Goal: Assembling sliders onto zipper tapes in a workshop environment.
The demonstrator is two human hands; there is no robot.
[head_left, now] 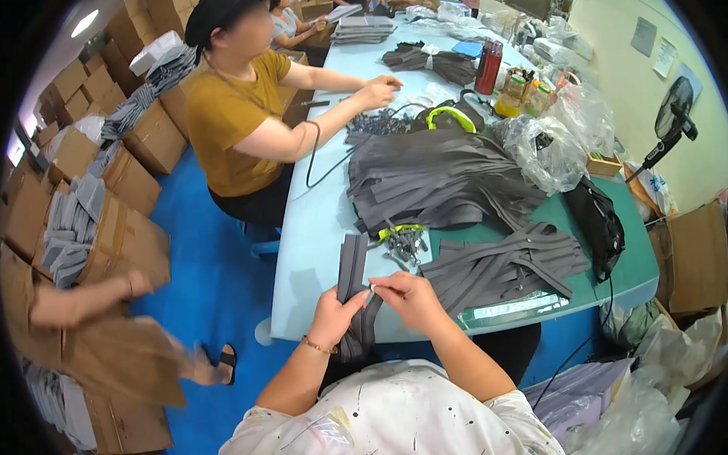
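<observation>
My left hand (335, 315) is closed around a dark grey zipper strip (352, 264), which stands up past the fingers and hangs down below them. My right hand (411, 300) is pinched at the strip's edge, fingertips against those of my left hand. A tiny pale piece (372, 288) shows between the fingertips, too small to name. Just beyond my hands lies a heap of small grey parts that look like zipper sliders (403, 246). To the right is a loose pile of grey strips (509, 258), and a larger pile of strips (438, 177) spreads farther back.
A co-worker in a mustard shirt (239, 103) sits at the table's left side; another person (103, 341) moves past, blurred. Clear plastic bags (550, 153), a red flask (489, 67) and a black bag (596, 227) stand right. Cardboard boxes (124, 236) line the left.
</observation>
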